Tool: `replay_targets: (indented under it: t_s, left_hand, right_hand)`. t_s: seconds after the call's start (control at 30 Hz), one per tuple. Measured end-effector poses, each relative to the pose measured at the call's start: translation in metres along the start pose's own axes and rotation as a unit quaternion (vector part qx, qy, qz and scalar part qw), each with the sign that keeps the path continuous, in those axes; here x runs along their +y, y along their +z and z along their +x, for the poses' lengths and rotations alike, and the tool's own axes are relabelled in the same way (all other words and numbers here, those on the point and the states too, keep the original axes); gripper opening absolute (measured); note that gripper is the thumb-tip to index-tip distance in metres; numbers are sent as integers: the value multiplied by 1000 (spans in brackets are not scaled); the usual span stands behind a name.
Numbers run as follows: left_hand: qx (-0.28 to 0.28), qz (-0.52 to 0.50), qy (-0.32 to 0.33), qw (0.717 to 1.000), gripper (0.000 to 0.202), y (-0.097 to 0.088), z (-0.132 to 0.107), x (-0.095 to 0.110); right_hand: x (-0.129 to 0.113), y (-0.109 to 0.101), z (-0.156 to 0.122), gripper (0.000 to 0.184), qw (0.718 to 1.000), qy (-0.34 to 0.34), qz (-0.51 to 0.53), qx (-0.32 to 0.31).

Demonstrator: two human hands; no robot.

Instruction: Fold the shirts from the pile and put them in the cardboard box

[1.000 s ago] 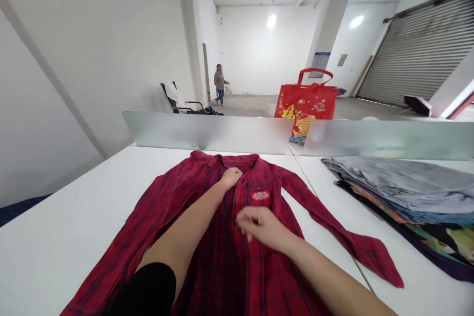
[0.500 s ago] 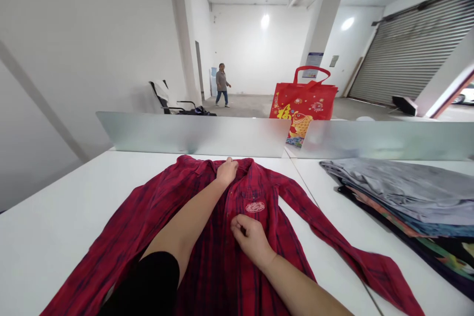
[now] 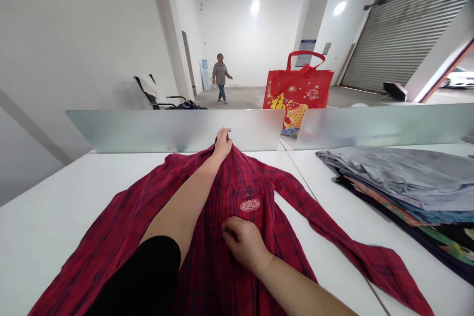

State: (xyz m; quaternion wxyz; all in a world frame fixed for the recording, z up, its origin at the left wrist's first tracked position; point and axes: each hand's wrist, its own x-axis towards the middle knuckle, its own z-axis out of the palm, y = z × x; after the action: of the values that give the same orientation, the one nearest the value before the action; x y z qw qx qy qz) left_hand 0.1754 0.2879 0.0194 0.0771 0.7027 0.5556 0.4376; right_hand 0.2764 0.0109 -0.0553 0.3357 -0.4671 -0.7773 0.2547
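A red plaid shirt lies front-up on the white table, sleeves spread to both sides. My left hand is stretched far forward, pinching the shirt's collar and holding it raised off the table near the frosted divider. My right hand is closed on the shirt's front, just below the round white chest emblem. The shirt's right sleeve trails toward the near right.
A stack of folded clothes, grey on top, lies on the table at right. Behind the divider stands a red tote bag. A black chair is by the wall. A person walks in the far room.
My left hand moved from the shirt's chest up to the collar and lifted it. My right hand came down from hovering and closed on the shirt's front. The distant person walked closer.
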Motion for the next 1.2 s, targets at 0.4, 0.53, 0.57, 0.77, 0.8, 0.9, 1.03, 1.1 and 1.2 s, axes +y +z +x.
replay_targets:
  t_s: [0.4,0.53,0.57,0.77,0.8,0.9,1.03,1.1,1.2]
  left_hand:
    - [-116,95,-130,980,21,-7,-40,-43]
    - [-136,100,-145,975,9,6,-42,-39]
    - [-126,103,-145,976,9,8,-40,-38]
    - [-112,137,-117,977,21,-1,-38,-50]
    - [-115,144,-112,977,25,-3,-40,-52]
    - [-103,165,-88,977,35,-12,-51,-46]
    - [-116,161,10,980,31,-20,-80,-23]
    - [-167,141,79,973,29,-22,-100,-12]
    - [-239,126,140,953,37,-25,-132,-5]
  right_hand:
    - [0,-1,2,15,1000,-6,-6,-2]
    - [1,-1,2,15,1000,-10,-3,-2]
    - [2,-1,2,16,1000,-11,-2,-3]
    - [1,0,1,16,1000,-6,-9,-7]
    - [1,0,1,16,1000,-6,-8,-7]
    - [1,-2,2,15,1000,-11,-8,-7]
    - [2,-1,2,14,1000,-14,-12,-7]
    - [2,3,3,13,1000,-13,-3,-2]
    - [2,2,7,12,999,-19,29,17]
